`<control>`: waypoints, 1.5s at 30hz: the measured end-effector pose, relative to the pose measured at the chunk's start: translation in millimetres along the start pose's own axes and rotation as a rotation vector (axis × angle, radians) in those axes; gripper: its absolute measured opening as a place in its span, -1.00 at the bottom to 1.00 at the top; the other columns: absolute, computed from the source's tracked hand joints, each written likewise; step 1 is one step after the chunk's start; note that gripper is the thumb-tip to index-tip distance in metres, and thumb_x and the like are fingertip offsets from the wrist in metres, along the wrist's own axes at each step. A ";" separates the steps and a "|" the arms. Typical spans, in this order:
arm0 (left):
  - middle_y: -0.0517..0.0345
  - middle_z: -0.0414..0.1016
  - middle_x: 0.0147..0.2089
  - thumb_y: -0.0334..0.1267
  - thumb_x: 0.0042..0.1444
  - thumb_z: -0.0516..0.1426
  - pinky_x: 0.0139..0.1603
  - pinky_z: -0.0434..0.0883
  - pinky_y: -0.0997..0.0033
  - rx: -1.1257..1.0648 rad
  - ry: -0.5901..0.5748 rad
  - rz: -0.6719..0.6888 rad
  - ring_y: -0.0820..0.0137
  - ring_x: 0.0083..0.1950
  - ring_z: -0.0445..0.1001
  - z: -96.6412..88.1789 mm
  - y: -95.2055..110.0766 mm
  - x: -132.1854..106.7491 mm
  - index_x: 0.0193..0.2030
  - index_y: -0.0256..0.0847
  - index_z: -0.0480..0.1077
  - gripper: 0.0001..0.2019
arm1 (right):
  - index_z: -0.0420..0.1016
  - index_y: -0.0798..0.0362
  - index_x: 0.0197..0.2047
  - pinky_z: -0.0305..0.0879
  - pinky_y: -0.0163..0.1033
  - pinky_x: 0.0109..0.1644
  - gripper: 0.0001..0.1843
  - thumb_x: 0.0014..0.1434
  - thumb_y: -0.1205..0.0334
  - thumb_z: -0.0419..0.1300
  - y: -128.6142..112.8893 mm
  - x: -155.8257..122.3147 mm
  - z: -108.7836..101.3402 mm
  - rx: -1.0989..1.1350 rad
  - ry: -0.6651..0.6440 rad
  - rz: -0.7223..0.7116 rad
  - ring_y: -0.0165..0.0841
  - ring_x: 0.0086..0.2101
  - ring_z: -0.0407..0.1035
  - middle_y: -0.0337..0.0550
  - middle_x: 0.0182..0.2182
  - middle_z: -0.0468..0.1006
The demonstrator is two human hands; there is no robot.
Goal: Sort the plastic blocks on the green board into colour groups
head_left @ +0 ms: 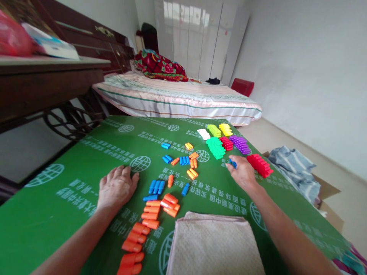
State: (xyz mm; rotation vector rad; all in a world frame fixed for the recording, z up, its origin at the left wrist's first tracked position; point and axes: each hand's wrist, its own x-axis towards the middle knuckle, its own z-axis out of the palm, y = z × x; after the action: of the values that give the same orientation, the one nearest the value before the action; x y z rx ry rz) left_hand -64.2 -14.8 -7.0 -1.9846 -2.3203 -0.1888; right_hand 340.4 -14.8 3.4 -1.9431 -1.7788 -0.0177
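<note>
My right hand (243, 170) pinches a small blue plastic building piece (233, 163) just above the green board (94, 156). Close to it are sorted groups of pieces: a green block (216, 148), a dark red one (226, 143), a purple one (240, 144) and a bright red one (260, 165). On the left, my left hand (117, 187) lies palm down on the board, fingers stretched out and holding nothing. Between the hands are scattered loose blue pieces (156, 187) and orange bullet-shaped pieces (151, 210).
White (203, 134), lime (214, 130) and yellow (225, 129) groups sit at the far right. A folded beige cloth (215, 244) lies at the near edge. Beyond the board is a bed (177, 95); a dark wooden desk (54, 72) stands left. Striped fabric (295, 168) rests on the right.
</note>
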 end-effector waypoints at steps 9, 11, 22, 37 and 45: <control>-0.20 0.19 0.30 0.01 0.26 -0.27 0.29 0.16 -0.07 0.010 0.001 -0.013 0.01 0.34 0.10 0.0 1.4 -0.2 0.18 -0.36 0.22 -0.42 | 0.55 0.05 -0.16 0.32 -0.19 -0.01 -0.80 0.18 0.17 0.21 -124.4 -43.4 2.2 0.049 -0.452 -0.518 -0.24 -0.06 0.40 -0.05 -0.16 0.57; -0.21 0.20 0.30 0.02 0.25 -0.27 0.29 0.17 -0.07 0.007 0.000 -0.011 0.00 0.33 0.11 -0.2 1.1 0.5 0.18 -0.36 0.23 -0.41 | 0.54 0.06 -0.18 0.32 -0.21 0.00 -0.80 0.18 0.16 0.21 -134.1 -46.1 4.7 -0.006 -0.496 -0.531 -0.26 -0.07 0.40 -0.03 -0.17 0.56; -0.19 0.18 0.30 0.08 0.20 -0.35 0.30 0.15 -0.06 0.006 0.005 0.002 0.02 0.34 0.09 3.4 -4.1 4.0 0.17 -0.35 0.22 -0.34 | 0.56 0.05 -0.23 0.32 -0.22 -0.01 -0.83 0.13 0.18 0.24 -122.7 -50.3 9.7 0.089 -0.477 -0.439 -0.27 -0.08 0.41 -0.08 -0.19 0.57; -0.19 0.18 0.30 0.08 0.16 -0.40 0.30 0.13 -0.04 0.023 -0.014 -0.012 0.02 0.34 0.09 -1.3 1.8 2.7 0.18 -0.36 0.22 -0.28 | 0.29 0.15 0.24 0.34 -0.11 -0.02 -0.36 0.09 0.17 0.21 55.9 -5.7 -3.0 0.099 0.011 0.217 -0.16 -0.09 0.46 0.09 -0.08 0.57; -0.18 0.18 0.30 0.11 0.16 -0.41 0.31 0.14 -0.05 0.023 -0.009 -0.010 0.03 0.33 0.10 1.8 -1.4 3.7 0.19 -0.35 0.21 -0.26 | 0.23 0.10 0.28 0.32 -0.13 0.03 -0.32 0.09 0.17 0.22 66.1 3.4 7.2 0.068 -0.029 0.241 -0.18 -0.05 0.44 0.05 -0.07 0.56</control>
State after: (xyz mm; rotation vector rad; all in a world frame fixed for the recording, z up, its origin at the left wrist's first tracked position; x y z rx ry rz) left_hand -66.1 -11.2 -8.4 -1.9674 -2.3276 -0.1536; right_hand 400.6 -10.3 -24.8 -2.1041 -1.5309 0.1514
